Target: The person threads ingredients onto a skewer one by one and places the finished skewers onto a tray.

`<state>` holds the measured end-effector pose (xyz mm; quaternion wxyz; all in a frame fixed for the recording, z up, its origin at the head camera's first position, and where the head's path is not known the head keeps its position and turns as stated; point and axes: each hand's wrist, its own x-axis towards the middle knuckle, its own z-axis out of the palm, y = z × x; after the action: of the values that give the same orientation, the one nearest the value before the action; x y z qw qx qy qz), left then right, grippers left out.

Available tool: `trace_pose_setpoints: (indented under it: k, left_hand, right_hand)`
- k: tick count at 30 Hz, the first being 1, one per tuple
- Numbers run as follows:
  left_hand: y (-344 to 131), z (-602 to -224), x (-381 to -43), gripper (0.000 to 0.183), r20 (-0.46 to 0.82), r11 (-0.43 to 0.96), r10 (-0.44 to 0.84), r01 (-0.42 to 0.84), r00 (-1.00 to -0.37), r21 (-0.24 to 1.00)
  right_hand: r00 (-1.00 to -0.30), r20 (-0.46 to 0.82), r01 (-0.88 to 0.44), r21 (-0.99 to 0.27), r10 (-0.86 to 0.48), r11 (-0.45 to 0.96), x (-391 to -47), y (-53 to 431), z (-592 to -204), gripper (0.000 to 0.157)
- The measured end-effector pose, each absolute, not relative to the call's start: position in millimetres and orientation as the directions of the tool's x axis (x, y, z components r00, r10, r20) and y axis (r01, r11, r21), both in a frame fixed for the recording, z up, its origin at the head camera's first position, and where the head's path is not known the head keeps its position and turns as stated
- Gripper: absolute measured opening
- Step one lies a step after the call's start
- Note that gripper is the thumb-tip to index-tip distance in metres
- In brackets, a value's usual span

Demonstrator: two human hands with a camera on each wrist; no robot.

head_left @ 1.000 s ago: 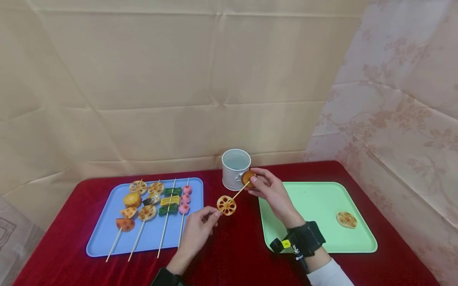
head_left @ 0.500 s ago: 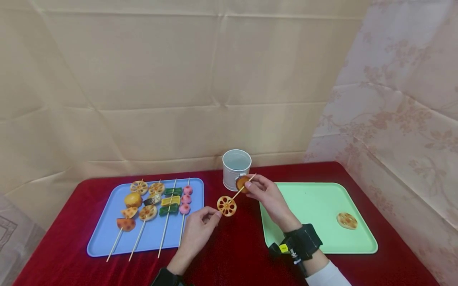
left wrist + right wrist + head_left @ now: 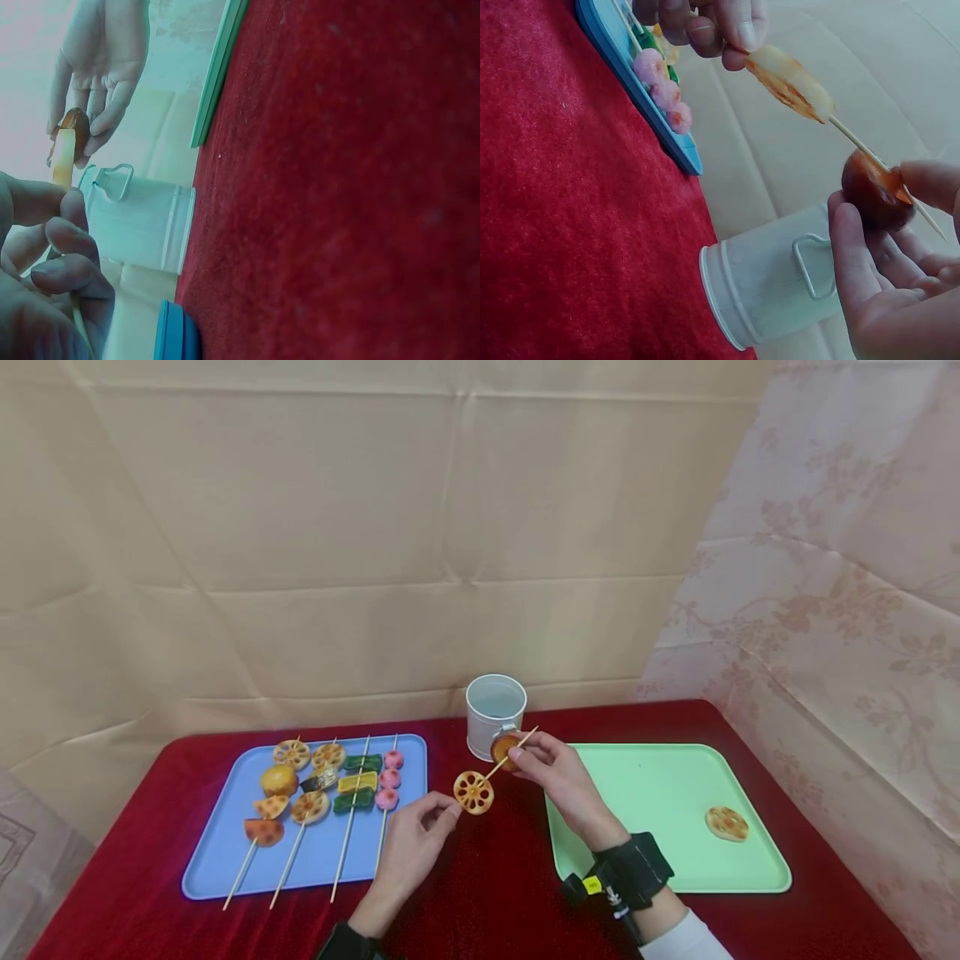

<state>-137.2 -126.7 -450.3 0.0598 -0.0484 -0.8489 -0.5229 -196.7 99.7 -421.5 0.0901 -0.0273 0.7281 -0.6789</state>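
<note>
My left hand (image 3: 416, 847) pinches a thin wooden skewer (image 3: 493, 771) just below a lotus root slice (image 3: 473, 793) threaded on it. Farther up the stick is a rounded brown piece (image 3: 503, 752), like a mushroom cap, held by my right hand (image 3: 558, 783) between thumb and fingers. In the right wrist view the skewer's pointed tip (image 3: 928, 221) sticks out past the brown piece (image 3: 876, 191), and bare stick separates it from the lotus slice (image 3: 791, 81). The left wrist view shows the lotus slice (image 3: 64, 156) edge-on, with part of the skewer hidden by fingers.
A white metal bucket (image 3: 487, 731) stands behind the hands. On the left, a blue tray (image 3: 206, 864) bears several loaded skewers. On the right, a green tray (image 3: 667, 814) holds another lotus root slice (image 3: 727, 823). Red cloth covers the table; fabric hangs behind.
My right hand has shifted slightly left and down with the brown piece, toward the lotus slice. The skewer's tip now shows beyond that piece. My left hand stays almost still.
</note>
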Motion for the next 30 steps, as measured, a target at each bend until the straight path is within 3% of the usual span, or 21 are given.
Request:
trace_pose_setpoints:
  k: [24,30]
  left_hand:
    - [-125.0,-448.2,-134.5,0.007,0.147,0.460,-0.023,0.120,-0.989,0.880]
    - [-124.1,-448.6,-134.5,0.006,0.143,0.465,-0.032,0.112,-0.989,0.878]
  right_hand:
    - [-0.958,-0.091,0.078,-0.995,-0.272,0.056,-194.5,93.4,-430.5,0.045]
    - [-0.968,-0.103,0.091,-0.994,-0.227,0.061,-194.9,101.5,-425.3,0.045]
